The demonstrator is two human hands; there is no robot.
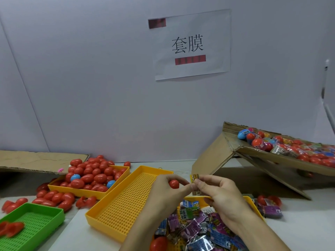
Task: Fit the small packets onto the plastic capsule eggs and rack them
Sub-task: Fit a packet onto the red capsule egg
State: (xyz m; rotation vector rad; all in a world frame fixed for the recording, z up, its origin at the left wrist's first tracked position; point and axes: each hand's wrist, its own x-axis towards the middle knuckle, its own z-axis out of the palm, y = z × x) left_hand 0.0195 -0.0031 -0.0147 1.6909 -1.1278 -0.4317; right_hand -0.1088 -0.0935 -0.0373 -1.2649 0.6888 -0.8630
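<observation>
At my far left sits a green perforated tray [39,221] with a few red egg halves in it, and loose red eggs lie scattered on the table behind it. Next comes a yellow tray [118,175] heaped with red capsule eggs [90,175] and a couple of blue ones. Beside that lies the empty yellow perforated rack [125,201], which I judge is where finished eggs go.

My left hand [164,192] pinches one red egg [174,184] between thumb and fingertips, held up over the rack's near right edge. My right hand [220,193] pinches a small yellow packet [194,178] just beside the egg, its top poking above my fingers. The two are almost touching; whether the sleeve's mouth is open yet I cannot tell.

To do this well, I should keep the egg's narrow end toward the packet, spread the sleeve mouth with my right thumb and forefinger, and slide it on squarely so the film does not crease or sit crooked. My left grip should stay at the egg's far end, leaving room for the sleeve.

Below my hands is a tray of mixed printed packets [197,227], and at far right a tilted cardboard box [253,151] holds sleeved eggs.
</observation>
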